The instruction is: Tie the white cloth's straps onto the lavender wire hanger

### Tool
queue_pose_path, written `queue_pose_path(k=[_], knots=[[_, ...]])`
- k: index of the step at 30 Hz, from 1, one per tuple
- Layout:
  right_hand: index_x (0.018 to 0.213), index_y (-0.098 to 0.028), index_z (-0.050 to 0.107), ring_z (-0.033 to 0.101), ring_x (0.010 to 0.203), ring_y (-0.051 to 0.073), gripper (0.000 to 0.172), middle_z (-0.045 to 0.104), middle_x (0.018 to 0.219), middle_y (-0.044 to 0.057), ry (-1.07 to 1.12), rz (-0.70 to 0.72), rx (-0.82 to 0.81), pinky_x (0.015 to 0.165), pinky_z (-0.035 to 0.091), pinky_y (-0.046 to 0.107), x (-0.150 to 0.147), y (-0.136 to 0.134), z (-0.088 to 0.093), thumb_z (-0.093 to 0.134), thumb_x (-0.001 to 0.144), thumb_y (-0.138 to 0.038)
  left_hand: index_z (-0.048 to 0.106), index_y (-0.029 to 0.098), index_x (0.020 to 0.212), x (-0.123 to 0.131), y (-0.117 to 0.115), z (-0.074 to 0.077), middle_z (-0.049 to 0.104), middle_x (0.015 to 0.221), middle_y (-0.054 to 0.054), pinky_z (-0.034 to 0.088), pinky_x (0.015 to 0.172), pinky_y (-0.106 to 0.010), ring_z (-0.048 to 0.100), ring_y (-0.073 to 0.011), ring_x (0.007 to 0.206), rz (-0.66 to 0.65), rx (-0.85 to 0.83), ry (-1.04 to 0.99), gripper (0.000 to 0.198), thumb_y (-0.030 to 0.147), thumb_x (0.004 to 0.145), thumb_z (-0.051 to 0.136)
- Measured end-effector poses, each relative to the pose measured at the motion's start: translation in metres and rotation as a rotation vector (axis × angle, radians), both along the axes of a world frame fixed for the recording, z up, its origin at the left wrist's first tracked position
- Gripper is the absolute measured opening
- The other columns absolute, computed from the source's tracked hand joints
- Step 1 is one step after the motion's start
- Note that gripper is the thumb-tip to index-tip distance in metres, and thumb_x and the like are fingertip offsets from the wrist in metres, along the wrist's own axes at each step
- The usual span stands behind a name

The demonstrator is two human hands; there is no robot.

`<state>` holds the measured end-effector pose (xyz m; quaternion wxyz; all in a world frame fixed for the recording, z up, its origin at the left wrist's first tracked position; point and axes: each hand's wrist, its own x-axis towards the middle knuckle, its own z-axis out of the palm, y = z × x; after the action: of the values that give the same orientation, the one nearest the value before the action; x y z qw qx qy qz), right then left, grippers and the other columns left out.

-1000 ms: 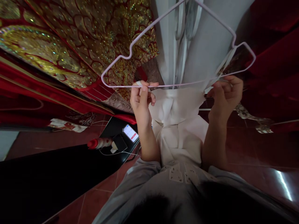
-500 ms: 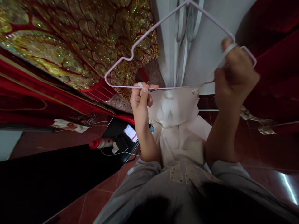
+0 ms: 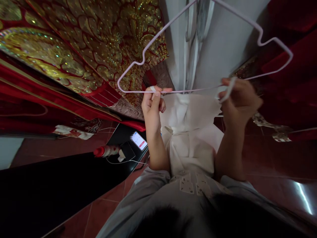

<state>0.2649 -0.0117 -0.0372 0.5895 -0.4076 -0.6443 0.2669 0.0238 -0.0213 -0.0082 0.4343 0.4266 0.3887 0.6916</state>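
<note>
A pale pink clothes hanger [image 3: 135, 92] is held up in front of me, its hook end cut off by the top edge. My left hand [image 3: 155, 100] pinches its lower bar between thumb and fingers, with a white band across one finger. At the bar's right part, my right hand [image 3: 240, 99] is closed on a thin white strap [image 3: 229, 90] that forms a loop; it is a little blurred. Below the bar hangs a whitish cloth [image 3: 183, 110], running down toward my lap. Whether the strap belongs to this cloth I cannot tell.
Gold-sequined red garments [image 3: 94, 43] hang at the left, dark red cloth [image 3: 294, 86] at the right. A grey-white panel [image 3: 228, 36] stands ahead. On a black bench [image 3: 81, 178] lie a lit phone [image 3: 139, 141], a red-capped bottle [image 3: 105, 151] and a black case with a cable.
My right hand has moved down and left to the hanger's lower bar, with the white strap in it. The hanger's right shoulder now shows fully. My left hand keeps its pinch, shifted slightly right.
</note>
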Motion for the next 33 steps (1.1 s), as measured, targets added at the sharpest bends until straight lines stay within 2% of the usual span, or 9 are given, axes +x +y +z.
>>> queue_pose_path(k=[2,5,9,12,16,21,24,29,33], knots=[[0.119,-0.037,0.076,0.072,0.091,0.021,0.037,0.072,0.124,0.005,-0.061,-0.109,0.092,0.064,0.061,0.037,-0.018,-0.006,0.005,0.08,0.086,-0.052,0.063,0.026,0.09,-0.002,0.0,0.001,0.079,0.097,-0.004,0.031,0.046,-0.029,0.032,-0.011,0.048,0.017,-0.012,0.019,0.014,0.037,0.096,0.07],[0.116,-0.036,0.077,0.064,0.079,0.015,0.036,0.071,0.121,0.004,-0.062,-0.075,0.067,0.058,0.054,0.032,-0.027,-0.01,0.011,0.083,0.084,-0.05,0.066,0.025,0.093,-0.015,0.002,-0.003,0.08,0.101,-0.005,0.034,0.048,-0.028,0.039,-0.0112,0.05,0.111,0.048,0.026,0.005,0.026,0.089,0.066],[0.112,-0.036,0.077,0.06,0.082,0.016,0.034,0.07,0.117,0.003,-0.033,-0.07,0.067,0.055,0.047,0.029,-0.021,-0.013,0.014,0.085,0.082,-0.051,0.066,0.023,0.093,-0.038,0.01,-0.017,0.079,0.111,-0.006,0.038,0.051,-0.025,0.047,-0.0107,0.057,0.586,0.168,0.005,0.011,0.021,0.085,0.059],[0.106,-0.034,0.079,0.054,0.073,0.012,0.031,0.07,0.117,0.003,-0.015,-0.054,0.057,0.052,0.041,0.027,-0.019,-0.014,0.015,0.086,0.081,-0.051,0.069,0.021,0.109,-0.05,0.015,-0.025,0.074,0.129,-0.009,0.056,0.079,-0.028,0.068,-0.015,0.093,0.807,0.269,-0.009,0.019,0.023,0.091,0.063],[0.097,-0.03,0.079,0.043,0.062,0.006,0.026,0.07,0.118,0.002,0.001,-0.022,0.041,0.051,0.039,0.027,-0.023,-0.013,0.014,0.088,0.08,-0.046,0.071,0.019,0.124,-0.059,0.023,-0.021,0.071,0.138,-0.011,0.05,0.114,-0.035,0.064,-0.0223,0.132,0.662,0.494,0.005,0.039,0.026,0.088,0.082],[0.088,-0.028,0.077,0.043,0.063,0.007,0.022,0.069,0.113,0.002,0.003,-0.06,0.06,0.048,0.037,0.026,-0.022,-0.011,0.013,0.088,0.079,-0.044,0.079,0.016,0.116,-0.073,0.035,0.006,0.079,0.096,-0.003,0.059,0.082,-0.027,0.073,-0.0147,0.085,0.457,0.618,0.153,0.024,0.028,0.095,0.081],[0.088,-0.029,0.077,0.049,0.068,0.01,0.023,0.067,0.112,0.003,0.001,-0.111,0.084,0.046,0.036,0.024,-0.019,-0.009,0.011,0.088,0.079,-0.048,0.08,0.015,0.096,-0.077,0.038,0.031,0.071,0.069,0.001,0.048,0.059,-0.024,0.06,-0.0117,0.058,0.328,0.57,0.357,0.016,0.022,0.104,0.068],[0.089,-0.031,0.076,0.049,0.068,0.01,0.024,0.064,0.114,0.004,-0.075,-0.16,0.1,0.047,0.041,0.027,-0.016,-0.007,0.005,0.085,0.082,-0.053,0.074,0.011,0.08,-0.073,0.036,0.065,0.059,0.069,0.002,0.037,0.059,-0.021,0.048,-0.0088,0.063,0.088,0.317,0.598,0.019,0.016,0.097,0.078],[0.094,-0.031,0.075,0.043,0.063,0.009,0.029,0.064,0.113,0.003,-0.099,-0.172,0.117,0.049,0.044,0.028,-0.016,-0.007,0.004,0.083,0.083,-0.057,0.077,0.012,0.095,-0.067,0.038,0.056,0.068,0.084,0.0,0.047,0.067,-0.021,0.059,-0.0101,0.074,0.171,0.361,0.433,0.009,0.003,0.094,0.078]])
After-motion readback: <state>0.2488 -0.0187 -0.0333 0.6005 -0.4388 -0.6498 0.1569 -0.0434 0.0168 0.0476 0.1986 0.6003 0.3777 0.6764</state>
